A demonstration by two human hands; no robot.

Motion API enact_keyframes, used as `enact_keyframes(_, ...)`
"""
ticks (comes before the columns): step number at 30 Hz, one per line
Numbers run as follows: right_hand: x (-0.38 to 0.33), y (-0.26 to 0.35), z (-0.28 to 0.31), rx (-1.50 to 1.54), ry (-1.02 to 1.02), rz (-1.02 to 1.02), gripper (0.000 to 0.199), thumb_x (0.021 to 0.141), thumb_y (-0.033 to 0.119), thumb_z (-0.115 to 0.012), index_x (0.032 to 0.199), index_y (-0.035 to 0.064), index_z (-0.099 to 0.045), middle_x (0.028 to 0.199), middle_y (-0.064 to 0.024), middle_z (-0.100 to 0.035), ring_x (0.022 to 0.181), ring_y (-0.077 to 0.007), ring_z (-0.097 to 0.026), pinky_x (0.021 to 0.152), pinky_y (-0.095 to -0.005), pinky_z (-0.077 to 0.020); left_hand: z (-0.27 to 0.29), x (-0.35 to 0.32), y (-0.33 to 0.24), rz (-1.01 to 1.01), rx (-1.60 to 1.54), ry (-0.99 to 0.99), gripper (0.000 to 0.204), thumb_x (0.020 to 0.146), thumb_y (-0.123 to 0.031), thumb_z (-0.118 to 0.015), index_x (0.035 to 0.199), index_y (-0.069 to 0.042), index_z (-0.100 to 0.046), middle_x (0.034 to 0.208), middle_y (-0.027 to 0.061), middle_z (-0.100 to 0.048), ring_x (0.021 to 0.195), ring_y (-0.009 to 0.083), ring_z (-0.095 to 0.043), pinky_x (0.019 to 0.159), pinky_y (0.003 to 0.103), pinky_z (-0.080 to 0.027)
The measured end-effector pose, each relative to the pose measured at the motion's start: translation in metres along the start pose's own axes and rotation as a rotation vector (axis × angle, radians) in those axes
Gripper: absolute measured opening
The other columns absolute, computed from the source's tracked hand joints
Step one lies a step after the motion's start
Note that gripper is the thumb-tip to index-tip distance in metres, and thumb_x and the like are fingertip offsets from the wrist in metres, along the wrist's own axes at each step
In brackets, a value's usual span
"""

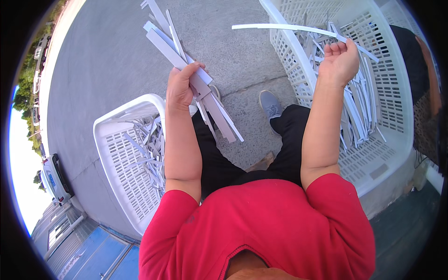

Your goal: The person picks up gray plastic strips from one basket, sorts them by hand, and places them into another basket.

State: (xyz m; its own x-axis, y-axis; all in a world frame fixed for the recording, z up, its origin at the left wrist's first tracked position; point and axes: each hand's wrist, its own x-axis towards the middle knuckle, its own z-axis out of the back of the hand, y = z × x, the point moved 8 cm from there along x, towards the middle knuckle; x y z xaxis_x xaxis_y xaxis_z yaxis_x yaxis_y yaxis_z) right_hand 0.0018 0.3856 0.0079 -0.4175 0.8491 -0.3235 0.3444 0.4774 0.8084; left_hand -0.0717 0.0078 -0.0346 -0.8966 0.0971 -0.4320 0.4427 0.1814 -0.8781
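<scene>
My left hand (181, 87) is closed around a loose bundle of flat white and grey strips (164, 50), held above the ground between the two baskets. The strips fan out past both sides of the fist; their material is hard to tell. Over the right-hand basket, my right hand (340, 64) pinches a long thin white strip (282, 27). One end of it reaches left beyond the basket rim, and the other slants down to the right. Below that hand lie many similar loose strips (358, 109).
A large white slatted basket (392, 100) stands on my right. A second white basket (122, 161), holding tangled strips (148, 140), is at my left. My grey shoe (270, 105) rests on concrete ground (112, 60). Part of another person (431, 74) shows at far right.
</scene>
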Motion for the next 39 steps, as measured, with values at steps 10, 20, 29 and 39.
enact_keyframes(10,-0.054,-0.085,-0.043,-0.134,0.477,-0.578,0.018,0.085,0.019,-0.053,0.091,0.0022,-0.054,0.079,-0.0068,-0.059,0.062,-0.0131,-0.052,0.056,-0.0263,-0.044,0.006,-0.008,0.022,0.039,-0.357,-0.084,0.02,0.078,-0.008,-0.061,0.094,0.001,-0.053,0.085,0.0134,-0.06,0.08,0.0244,-0.059,0.072,0.035,-0.049)
enact_keyframes(20,-0.157,-0.119,-0.076,-1.06,1.285,-0.034,0.025,0.08,0.022,-0.061,0.089,-0.0013,-0.06,0.073,-0.0059,-0.061,0.065,-0.0122,-0.055,0.059,-0.026,-0.0429,-0.037,-0.012,0.012,0.009,-0.265,0.051,0.023,0.081,-0.008,-0.055,0.101,0.001,-0.051,0.089,0.0131,-0.059,0.079,0.0229,-0.058,0.072,0.036,-0.048)
enact_keyframes(29,-0.071,-0.064,-0.067,-0.688,0.703,-0.103,0.019,0.083,0.017,-0.054,0.088,-0.0004,-0.06,0.075,-0.0072,-0.06,0.064,-0.0144,-0.055,0.061,-0.027,-0.0453,-0.004,-0.008,0.009,0.016,-0.451,-0.171,0.025,0.079,-0.005,-0.057,0.102,0.0,-0.047,0.087,0.0119,-0.057,0.079,0.0248,-0.057,0.072,0.035,-0.048)
enact_keyframes(39,-0.02,-0.068,-0.023,0.04,0.242,-0.388,0.021,0.085,0.018,-0.056,0.094,0.0001,-0.053,0.081,-0.0071,-0.057,0.066,-0.0107,-0.052,0.057,-0.0264,-0.0448,-0.023,-0.007,0.005,0.005,-0.583,-0.194,0.024,0.08,-0.004,-0.057,0.101,0.001,-0.047,0.091,0.0147,-0.056,0.082,0.0265,-0.056,0.074,0.037,-0.048)
